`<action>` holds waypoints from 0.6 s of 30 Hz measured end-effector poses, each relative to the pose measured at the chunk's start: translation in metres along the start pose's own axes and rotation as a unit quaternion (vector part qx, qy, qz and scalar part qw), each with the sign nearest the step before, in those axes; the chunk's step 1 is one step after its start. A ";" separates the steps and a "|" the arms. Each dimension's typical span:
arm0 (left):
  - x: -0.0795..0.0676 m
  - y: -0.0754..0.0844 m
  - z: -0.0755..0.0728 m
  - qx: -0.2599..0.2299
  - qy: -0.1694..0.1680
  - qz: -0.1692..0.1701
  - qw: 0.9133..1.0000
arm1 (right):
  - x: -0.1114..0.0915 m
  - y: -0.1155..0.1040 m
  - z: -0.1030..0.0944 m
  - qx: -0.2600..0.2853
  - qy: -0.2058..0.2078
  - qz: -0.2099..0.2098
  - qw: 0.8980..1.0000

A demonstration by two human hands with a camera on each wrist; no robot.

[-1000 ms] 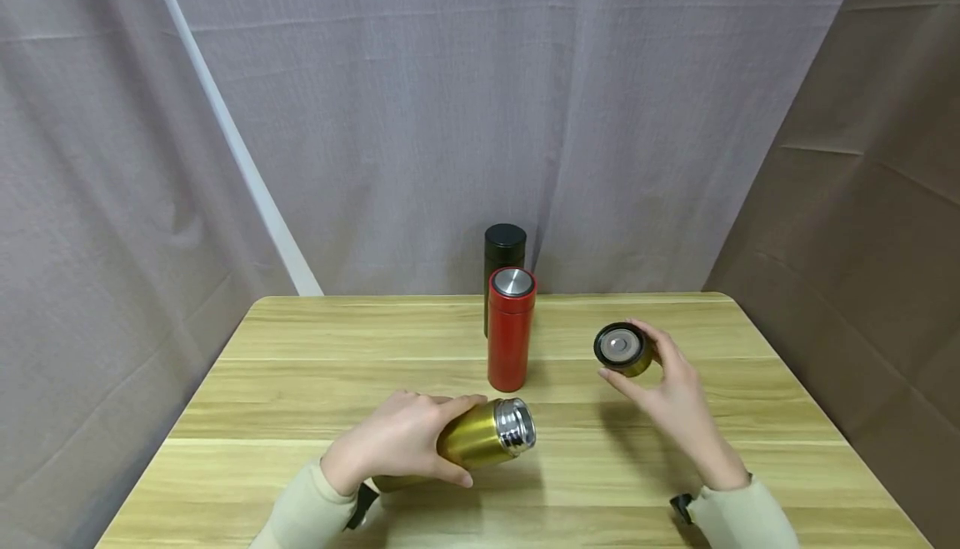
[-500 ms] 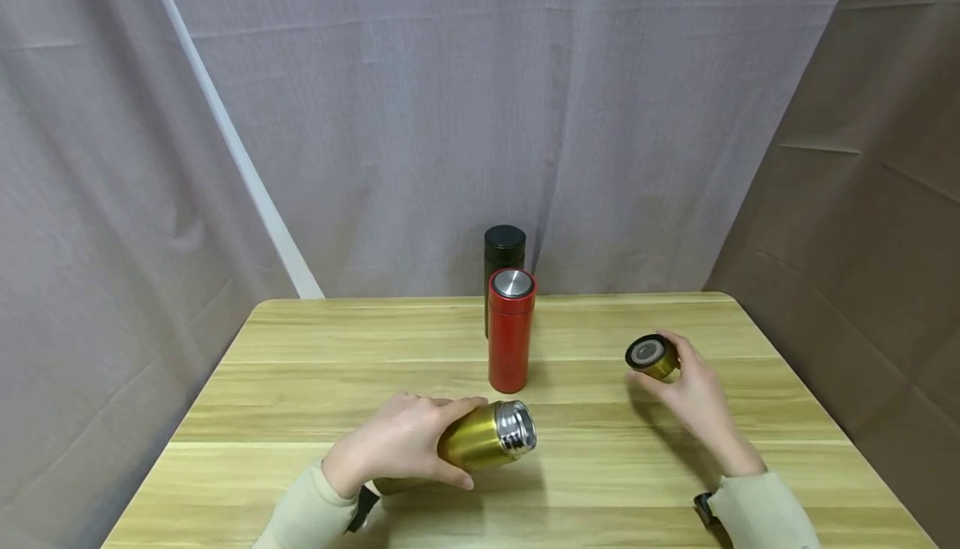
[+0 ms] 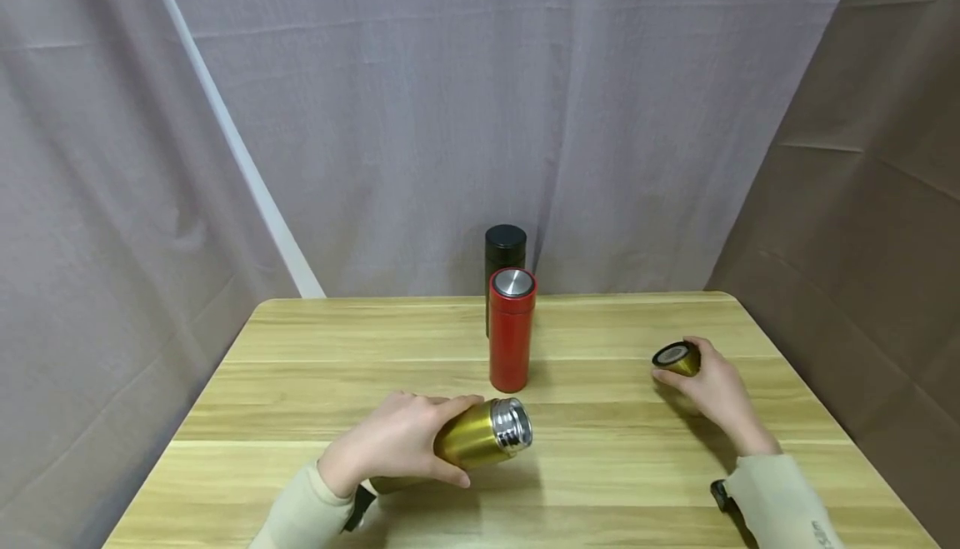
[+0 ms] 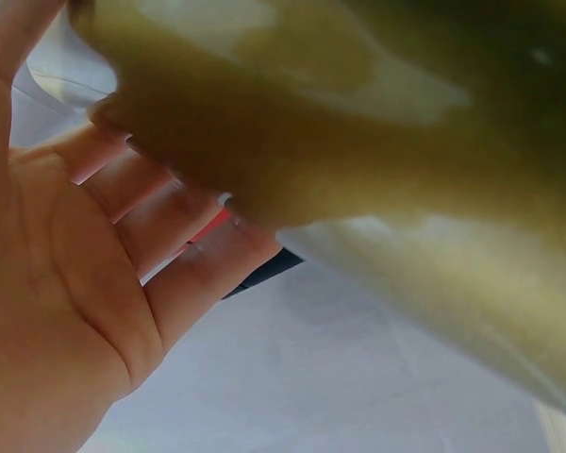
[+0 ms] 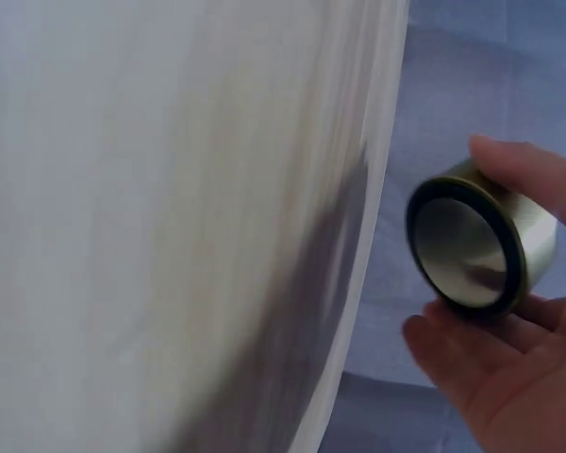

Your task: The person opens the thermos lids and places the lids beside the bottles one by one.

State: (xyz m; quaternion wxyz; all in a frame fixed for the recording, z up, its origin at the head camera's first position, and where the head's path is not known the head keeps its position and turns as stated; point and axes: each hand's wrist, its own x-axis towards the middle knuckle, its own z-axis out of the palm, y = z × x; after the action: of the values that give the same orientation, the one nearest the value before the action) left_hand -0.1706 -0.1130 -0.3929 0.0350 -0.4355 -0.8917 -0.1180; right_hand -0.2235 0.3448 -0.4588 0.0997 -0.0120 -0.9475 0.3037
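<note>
My left hand (image 3: 401, 441) grips a gold thermos bottle (image 3: 471, 436) around its body. The bottle is tilted, its bare steel mouth pointing right, and its lower end is partly hidden behind the hand. In the left wrist view the gold bottle (image 4: 377, 123) fills the upper part, with the fingertips against its side. At the right of the table, my right hand (image 3: 716, 386) pinches the gold lid (image 3: 684, 362) between thumb and fingers, its underside turned up. The right wrist view shows the lid's (image 5: 538, 226) silvery top end with a dark ring.
A red thermos (image 3: 510, 349) with a steel-topped lid stands upright at mid-table. Right behind it is a black thermos (image 3: 505, 239), partly hidden. The wooden table (image 3: 337, 341) ends at a grey curtain (image 3: 420, 132); a brown curtain (image 3: 862, 241) hangs along the right side.
My right hand has carried the gold lid to the right and slightly lower in the head view, closer to the table. The left hand and the gold bottle have hardly moved.
</note>
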 end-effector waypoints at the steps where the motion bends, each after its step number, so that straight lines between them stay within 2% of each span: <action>1: 0.000 0.000 0.000 0.001 0.001 0.000 1.000 | 0.001 0.002 0.000 -0.005 -0.009 0.003 1.000; 8: -0.001 -0.001 0.002 0.000 0.003 0.001 1.000 | -0.001 0.009 -0.001 -0.029 -0.075 0.021 0.997; 18: 0.001 -0.001 0.002 -0.006 -0.001 0.001 1.000 | -0.007 0.012 -0.003 -0.036 -0.116 0.039 0.992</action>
State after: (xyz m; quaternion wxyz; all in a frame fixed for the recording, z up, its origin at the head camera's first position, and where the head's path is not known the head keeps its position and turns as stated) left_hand -0.1717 -0.1122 -0.3945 0.0315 -0.4363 -0.8908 -0.1230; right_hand -0.2164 0.3561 -0.4644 -0.0233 -0.0171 -0.9617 0.2727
